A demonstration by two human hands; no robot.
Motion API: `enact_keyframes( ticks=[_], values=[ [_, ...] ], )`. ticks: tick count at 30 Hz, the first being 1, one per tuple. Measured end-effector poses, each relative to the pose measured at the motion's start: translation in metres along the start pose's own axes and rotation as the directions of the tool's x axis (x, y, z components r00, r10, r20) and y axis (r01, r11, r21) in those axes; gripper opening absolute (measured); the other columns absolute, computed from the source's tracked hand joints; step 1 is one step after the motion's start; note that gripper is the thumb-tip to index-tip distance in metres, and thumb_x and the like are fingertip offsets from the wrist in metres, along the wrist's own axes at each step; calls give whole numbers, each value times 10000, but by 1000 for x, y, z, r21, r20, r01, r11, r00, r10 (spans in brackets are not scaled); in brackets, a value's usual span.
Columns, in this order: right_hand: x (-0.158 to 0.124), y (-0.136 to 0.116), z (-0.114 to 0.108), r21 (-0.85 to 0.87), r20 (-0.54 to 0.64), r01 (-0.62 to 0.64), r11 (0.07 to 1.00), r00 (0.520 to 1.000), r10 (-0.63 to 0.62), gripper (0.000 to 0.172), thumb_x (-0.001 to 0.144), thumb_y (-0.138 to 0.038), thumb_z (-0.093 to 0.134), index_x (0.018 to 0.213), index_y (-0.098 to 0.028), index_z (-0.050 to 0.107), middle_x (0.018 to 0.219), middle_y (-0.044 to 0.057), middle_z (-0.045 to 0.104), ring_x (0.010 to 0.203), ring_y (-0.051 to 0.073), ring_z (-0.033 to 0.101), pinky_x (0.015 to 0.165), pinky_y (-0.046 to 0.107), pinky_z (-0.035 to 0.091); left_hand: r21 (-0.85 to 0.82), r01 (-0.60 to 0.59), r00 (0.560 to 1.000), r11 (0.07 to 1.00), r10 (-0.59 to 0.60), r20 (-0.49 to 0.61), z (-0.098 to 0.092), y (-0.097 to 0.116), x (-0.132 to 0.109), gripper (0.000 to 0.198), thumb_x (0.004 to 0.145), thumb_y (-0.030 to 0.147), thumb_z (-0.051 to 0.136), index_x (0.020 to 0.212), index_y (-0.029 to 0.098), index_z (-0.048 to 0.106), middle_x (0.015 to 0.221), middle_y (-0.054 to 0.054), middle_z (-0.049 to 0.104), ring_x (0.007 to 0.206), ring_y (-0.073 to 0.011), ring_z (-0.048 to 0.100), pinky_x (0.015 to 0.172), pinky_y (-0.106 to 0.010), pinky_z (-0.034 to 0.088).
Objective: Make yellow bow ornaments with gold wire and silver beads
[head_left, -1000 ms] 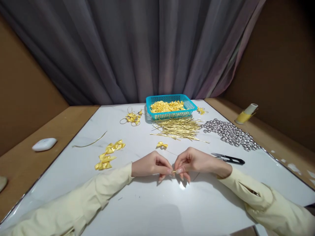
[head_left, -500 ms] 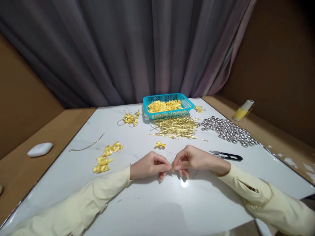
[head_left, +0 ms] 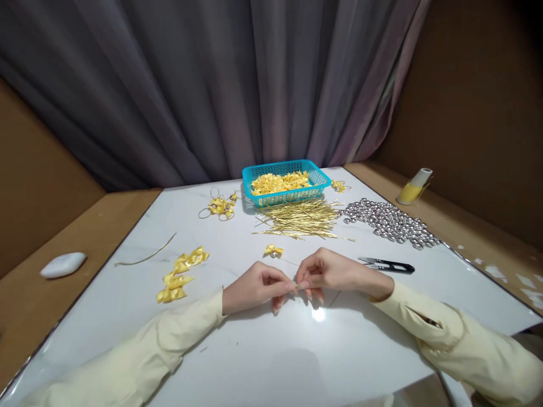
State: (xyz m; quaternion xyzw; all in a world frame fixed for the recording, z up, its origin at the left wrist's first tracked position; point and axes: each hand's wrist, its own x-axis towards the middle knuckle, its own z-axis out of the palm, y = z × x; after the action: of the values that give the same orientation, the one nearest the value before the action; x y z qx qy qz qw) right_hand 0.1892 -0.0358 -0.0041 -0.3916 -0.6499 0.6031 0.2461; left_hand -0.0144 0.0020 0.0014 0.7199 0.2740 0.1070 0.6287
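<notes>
l hand (head_left: 258, 288) & r hand (head_left: 335, 270) meet over the white table (head_left: 237, 373), thumb & finger of each pinched tight on a mostly hidden gold wire (head_left: 296, 286) btwn them, w/ a yellow bow (head_left: 274, 249) just beyond.

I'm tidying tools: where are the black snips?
In the head view, the black snips lie right of centre on the white table, between the right wrist and the silver beads.

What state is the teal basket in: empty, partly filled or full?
Partly filled: yellow ribbon pieces lie heaped inside the teal basket, its perforated far wall showing above them.
</notes>
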Motion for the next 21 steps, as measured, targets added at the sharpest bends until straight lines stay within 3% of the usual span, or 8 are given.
enact_keyframes(
  ticks=[5,21],
  values=[
    [1,-1,1,-31,-16,6,1000,1000,-7,181,763,-276,586,757,-102,634,588,21,603,433,70,530,436,178,429,74,-23,998,997,27,-53,3,-2,0,284,773,356,586,721,85,655,441,6,536,394,-88,491,438,-196,405],
    [1,-1,-2,-48,-17,-16,999,1000,15,132,767,-220,564,783,-102,622,597,27,598,428,72,517,450,193,423,-64,25,1000,998,-25,-6,0,-4,1,282,774,362,590,739,85,626,489,2,557,430,-92,524,454,-207,450]
  ],
)
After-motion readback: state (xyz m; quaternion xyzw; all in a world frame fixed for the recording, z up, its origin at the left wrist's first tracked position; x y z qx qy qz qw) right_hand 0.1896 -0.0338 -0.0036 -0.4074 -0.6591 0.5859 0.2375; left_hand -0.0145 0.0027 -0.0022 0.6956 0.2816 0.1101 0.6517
